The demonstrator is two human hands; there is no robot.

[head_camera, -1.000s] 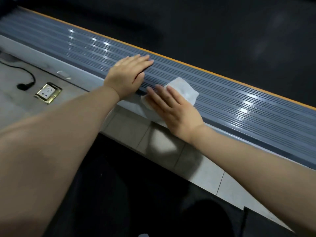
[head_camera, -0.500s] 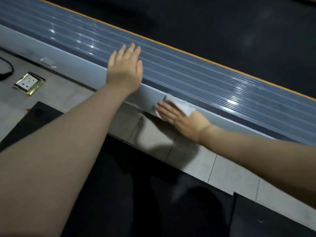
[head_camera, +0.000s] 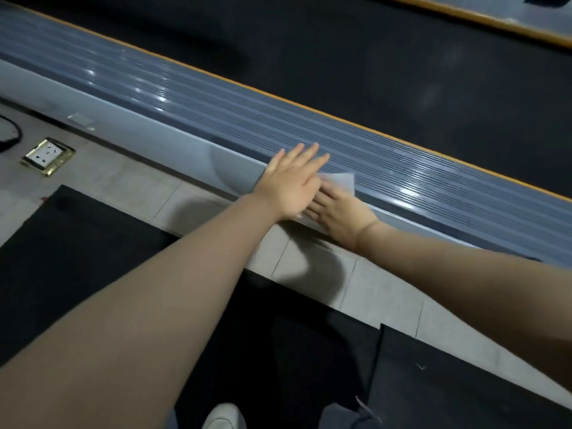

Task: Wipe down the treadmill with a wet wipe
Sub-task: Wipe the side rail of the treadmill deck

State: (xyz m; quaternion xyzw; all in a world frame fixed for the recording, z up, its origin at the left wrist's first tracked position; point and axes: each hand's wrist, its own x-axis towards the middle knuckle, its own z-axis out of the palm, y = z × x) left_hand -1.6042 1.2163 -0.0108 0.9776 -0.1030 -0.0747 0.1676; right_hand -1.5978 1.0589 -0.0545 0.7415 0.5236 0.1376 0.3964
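Observation:
The treadmill's grey ribbed side rail (head_camera: 192, 97) runs diagonally across the view, with an orange strip and the black belt (head_camera: 356, 57) beyond it. A white wet wipe (head_camera: 342, 181) lies over the rail's near edge. My right hand (head_camera: 343, 215) presses flat on the wipe against the rail's pale side face, fingers straight. My left hand (head_camera: 291, 181) rests flat on the rail just left of it, fingers spread, partly covering the right hand's fingers and the wipe.
A brass floor socket (head_camera: 48, 156) is set in the grey tiles at the left, with a black cable (head_camera: 9, 134) near it. Black floor mats (head_camera: 77, 236) lie on the near side. A white shoe (head_camera: 221, 416) shows at the bottom.
My right hand has pushed the wipe up the rail's side face onto its edge. My left hand has slid right along the rail until it overlaps the right hand.

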